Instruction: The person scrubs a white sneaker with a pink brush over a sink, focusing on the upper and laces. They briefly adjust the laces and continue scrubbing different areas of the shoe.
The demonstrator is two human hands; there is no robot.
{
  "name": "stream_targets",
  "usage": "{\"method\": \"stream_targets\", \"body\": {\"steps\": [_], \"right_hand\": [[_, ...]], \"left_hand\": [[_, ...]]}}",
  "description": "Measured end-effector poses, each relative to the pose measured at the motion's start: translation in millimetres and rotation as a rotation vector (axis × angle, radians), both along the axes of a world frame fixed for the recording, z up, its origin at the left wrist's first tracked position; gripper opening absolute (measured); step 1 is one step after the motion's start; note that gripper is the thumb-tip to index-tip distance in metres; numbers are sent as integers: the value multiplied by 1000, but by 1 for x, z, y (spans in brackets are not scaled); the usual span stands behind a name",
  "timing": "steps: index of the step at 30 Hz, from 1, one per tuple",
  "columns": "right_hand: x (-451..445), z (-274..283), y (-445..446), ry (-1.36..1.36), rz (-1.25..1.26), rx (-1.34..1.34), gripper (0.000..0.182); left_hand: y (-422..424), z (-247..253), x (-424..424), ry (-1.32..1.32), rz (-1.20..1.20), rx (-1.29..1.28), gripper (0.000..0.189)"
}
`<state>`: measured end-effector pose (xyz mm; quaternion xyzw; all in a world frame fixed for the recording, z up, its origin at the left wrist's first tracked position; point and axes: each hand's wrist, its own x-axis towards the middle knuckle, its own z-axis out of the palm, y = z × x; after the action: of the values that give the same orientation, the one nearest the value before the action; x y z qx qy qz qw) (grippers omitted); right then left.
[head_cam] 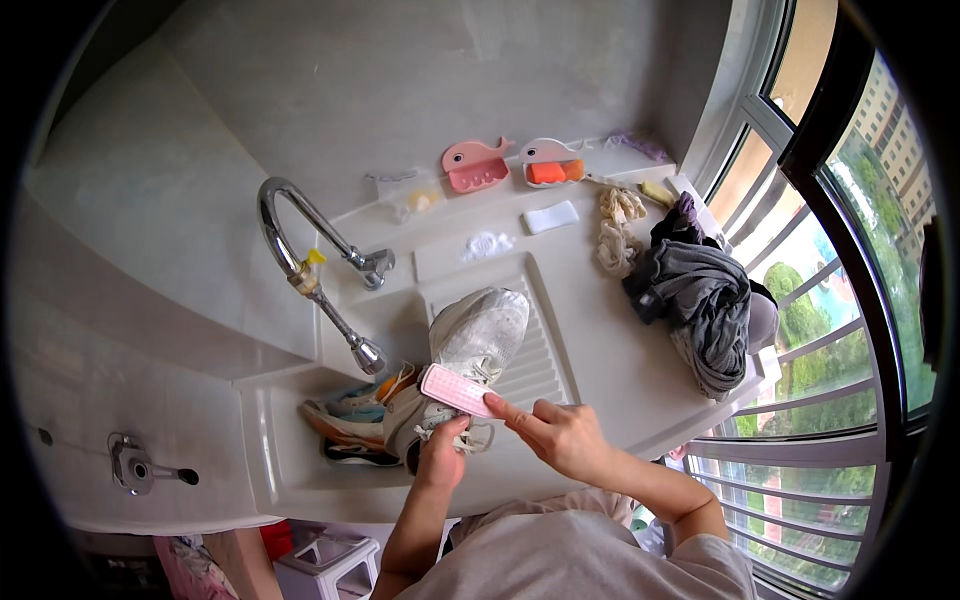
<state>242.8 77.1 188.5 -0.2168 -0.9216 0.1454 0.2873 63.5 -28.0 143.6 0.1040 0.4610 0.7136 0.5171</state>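
A white lace-up sneaker lies on the ribbed washboard of a white laundry sink, toe pointing away from me. My left hand grips it near the heel and loosened laces, the fingers partly hidden under the shoe. In my right hand is a pink scrubbing brush, held by its handle across the laced part of the shoe. The bristles face down and are out of sight. Other shoes, with orange and blue parts, sit in the basin just left of the sneaker.
A chrome faucet arches over the basin. Along the back ledge are a pink whale soap dish, a white whale dish with orange soap, and a white bar. Grey clothes are heaped at the right, beside a barred window.
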Motion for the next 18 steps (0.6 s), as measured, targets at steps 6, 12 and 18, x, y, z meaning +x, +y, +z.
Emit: {"method": "stream_targets", "body": {"steps": [6, 12, 18], "right_hand": [[1, 6, 5, 11, -49, -11, 54], [2, 4, 31, 38, -374, 116, 58], [3, 1, 24, 19, -317, 189, 57]], "left_hand": [[2, 10, 5, 32, 8, -31, 48], [6, 27, 2, -154, 28, -8, 63], [5, 22, -1, -136, -21, 91, 66]]}}
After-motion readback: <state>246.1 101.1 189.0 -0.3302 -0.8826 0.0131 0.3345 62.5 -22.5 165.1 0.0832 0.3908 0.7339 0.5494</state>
